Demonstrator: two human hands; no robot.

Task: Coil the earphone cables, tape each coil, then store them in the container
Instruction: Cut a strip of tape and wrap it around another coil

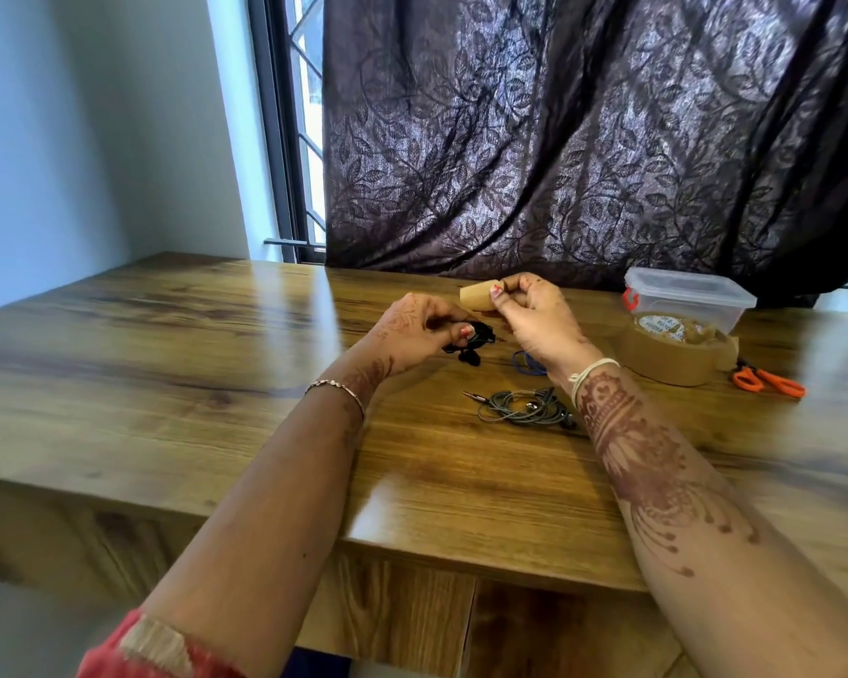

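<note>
One black earphone coil point(472, 337) is pinched in the left hand point(412, 331) low over the surface point(206, 384), and the right hand point(534, 318) pinches a tape strip point(478, 297) just above it, its free end pointing left.

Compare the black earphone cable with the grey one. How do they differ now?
The black earphone cable is gripped by the left hand; the grey earphone cable lies on the table, untouched. The black one is bunched into a small, tight bundle; the grey one spreads in a wider, looser coil with its plug sticking out. Both are outside the container, and no tape shows on either.
</note>
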